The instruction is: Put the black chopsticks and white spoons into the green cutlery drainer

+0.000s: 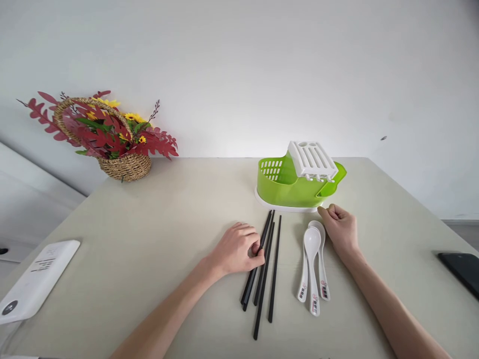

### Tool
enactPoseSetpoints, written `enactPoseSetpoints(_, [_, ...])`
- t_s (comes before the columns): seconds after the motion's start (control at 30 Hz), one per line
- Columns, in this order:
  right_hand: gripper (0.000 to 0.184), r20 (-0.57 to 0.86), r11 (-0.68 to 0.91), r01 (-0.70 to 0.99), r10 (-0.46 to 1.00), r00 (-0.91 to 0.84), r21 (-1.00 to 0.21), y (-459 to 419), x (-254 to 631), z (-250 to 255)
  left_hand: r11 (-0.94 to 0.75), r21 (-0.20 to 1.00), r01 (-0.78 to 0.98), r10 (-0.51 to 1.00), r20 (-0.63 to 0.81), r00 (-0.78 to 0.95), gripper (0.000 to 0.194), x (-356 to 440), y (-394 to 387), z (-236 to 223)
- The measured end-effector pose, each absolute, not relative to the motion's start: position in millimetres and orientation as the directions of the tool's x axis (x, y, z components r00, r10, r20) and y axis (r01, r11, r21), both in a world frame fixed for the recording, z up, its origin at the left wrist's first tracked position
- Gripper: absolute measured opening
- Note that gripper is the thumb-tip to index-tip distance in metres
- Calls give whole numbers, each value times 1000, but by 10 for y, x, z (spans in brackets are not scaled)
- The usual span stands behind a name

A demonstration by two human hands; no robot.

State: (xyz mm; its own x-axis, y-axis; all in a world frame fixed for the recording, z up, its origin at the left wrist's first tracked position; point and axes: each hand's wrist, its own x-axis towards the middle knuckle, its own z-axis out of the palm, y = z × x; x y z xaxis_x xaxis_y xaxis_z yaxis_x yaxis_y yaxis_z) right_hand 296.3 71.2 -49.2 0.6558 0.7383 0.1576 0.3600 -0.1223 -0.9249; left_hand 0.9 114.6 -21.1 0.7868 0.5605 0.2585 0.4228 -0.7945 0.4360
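Several black chopsticks lie loosely side by side on the table, pointing away from me. My left hand rests at their left side, fingers curled and closed around the leftmost chopsticks; the exact grip is partly hidden. Right of them, white spoons lie in an overlapping pile, with printed marks on their handles. My right hand is closed in a loose fist beside the spoon bowls, holding nothing visible. Just beyond it stands a green cutlery holder with a white slotted top and a white base.
A wicker basket of red leaves and yellow flowers stands at the back left. A white device lies at the left edge, and a black phone at the right. A wall rises behind the table.
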Motion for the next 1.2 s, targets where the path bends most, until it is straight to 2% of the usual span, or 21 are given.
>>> enactPoseSetpoints(1.2, [48, 162, -121, 359, 729, 665, -925, 699, 2955, -483, -764, 455, 458, 608, 266, 748, 27, 40, 1097, -196])
